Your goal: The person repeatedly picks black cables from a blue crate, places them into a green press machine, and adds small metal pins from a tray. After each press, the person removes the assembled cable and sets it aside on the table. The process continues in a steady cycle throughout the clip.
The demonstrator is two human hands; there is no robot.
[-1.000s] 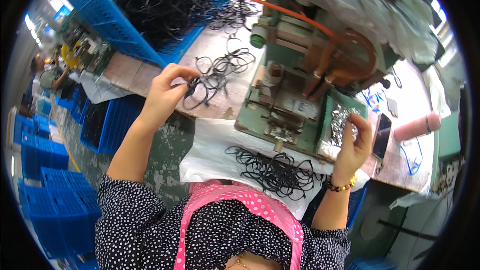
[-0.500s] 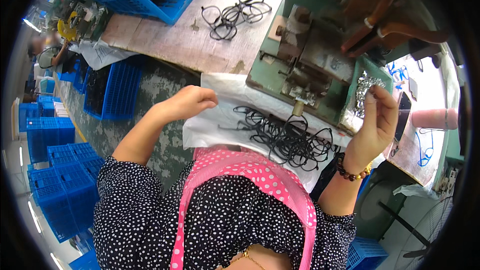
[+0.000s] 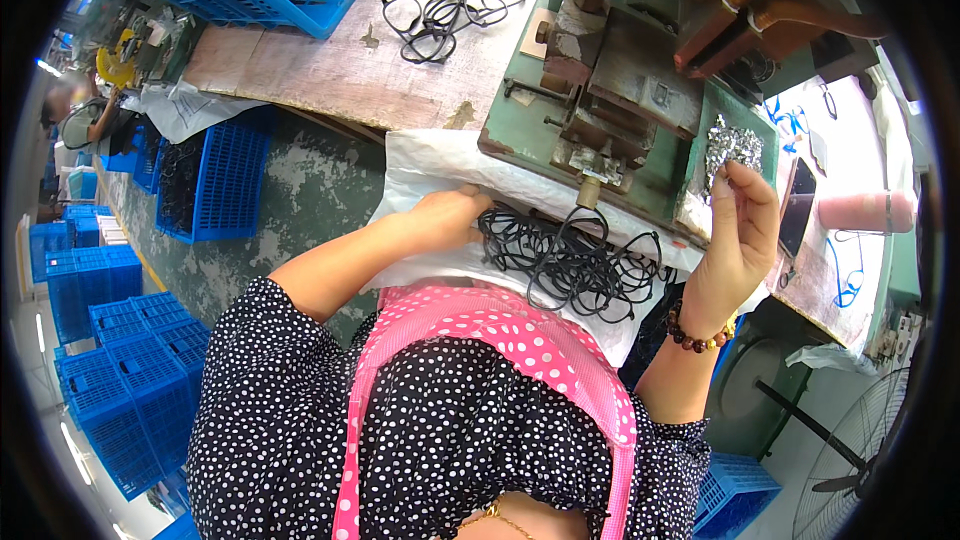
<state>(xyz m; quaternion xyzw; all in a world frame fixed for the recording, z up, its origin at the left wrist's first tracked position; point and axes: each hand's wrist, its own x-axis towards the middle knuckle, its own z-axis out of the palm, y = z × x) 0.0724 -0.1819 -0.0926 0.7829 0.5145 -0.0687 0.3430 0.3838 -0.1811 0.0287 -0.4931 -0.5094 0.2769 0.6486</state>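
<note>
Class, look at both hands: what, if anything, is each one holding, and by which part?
The left hand rests on the edge of the black loop pile; any grip is hidden. The right hand pinches something tiny at its fingertips, too small to identify.

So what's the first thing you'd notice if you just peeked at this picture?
Probably the tangle of black cord loops piled on a white sheet in the middle, with the left hand resting at its edge. Right behind it sits a heavy green machine. On the right, the right hand is raised by a glittering pile of small silver pieces on the machine's ledge.
</note>
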